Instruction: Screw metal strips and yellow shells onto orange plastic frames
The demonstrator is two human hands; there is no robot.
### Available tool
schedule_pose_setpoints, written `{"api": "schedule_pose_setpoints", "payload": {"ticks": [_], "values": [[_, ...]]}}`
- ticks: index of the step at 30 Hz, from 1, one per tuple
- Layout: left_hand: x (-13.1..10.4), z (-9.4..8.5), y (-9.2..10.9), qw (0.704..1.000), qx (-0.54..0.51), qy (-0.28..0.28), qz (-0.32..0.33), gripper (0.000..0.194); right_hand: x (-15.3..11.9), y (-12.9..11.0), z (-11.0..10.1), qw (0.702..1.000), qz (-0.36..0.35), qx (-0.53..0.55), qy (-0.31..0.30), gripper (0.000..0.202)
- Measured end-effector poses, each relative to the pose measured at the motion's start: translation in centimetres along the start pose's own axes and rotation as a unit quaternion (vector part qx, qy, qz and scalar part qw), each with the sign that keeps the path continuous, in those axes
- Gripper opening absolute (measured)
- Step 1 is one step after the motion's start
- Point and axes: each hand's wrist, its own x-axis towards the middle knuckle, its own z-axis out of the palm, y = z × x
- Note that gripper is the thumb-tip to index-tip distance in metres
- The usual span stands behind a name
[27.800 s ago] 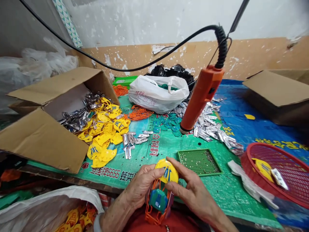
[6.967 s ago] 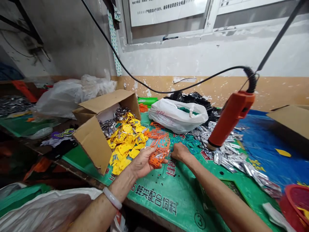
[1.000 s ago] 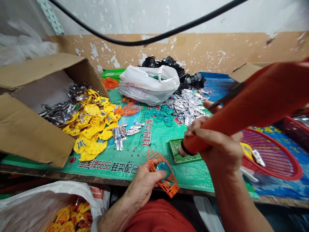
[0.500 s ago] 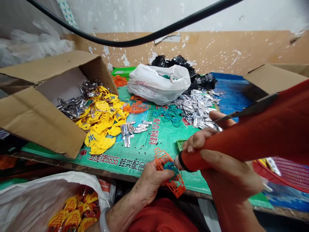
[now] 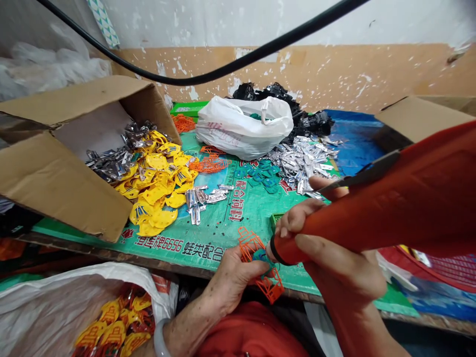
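My left hand pinches an orange lattice plastic part together with a small teal piece at the table's front edge. My right hand is wrapped round a long red tool that slants down from the right, a dark metal lever along its upper side. The tool's tip meets the teal piece beside my left thumb; the exact contact is hidden. Just behind the tip, a small green basket is partly covered by my right fingers.
Yellow parts and silver pieces spill from a cardboard box at left. A white bag, teal parts and silver pieces lie behind. A red basket is right; a black cable hangs across.
The red tool and my right hand have shifted slightly left. My left hand keeps its hold on the orange part, almost unmoved. The hanging cable sits a little lower.
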Motion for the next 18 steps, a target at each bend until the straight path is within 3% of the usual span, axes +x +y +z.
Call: {"api": "schedule_pose_setpoints", "payload": {"ticks": [11, 18], "values": [[0.3, -0.2, -0.4, 1.000, 0.005, 0.020, -0.002, 0.021, -0.5, 1.1, -0.8, 0.998, -0.011, -0.007, -0.056, 0.049], [0.0, 0.1, 0.0, 1.000, 0.008, 0.019, -0.013, 0.024, -0.7, 1.7, -1.2, 0.998, -0.035, -0.020, -0.058, 0.051]]}}
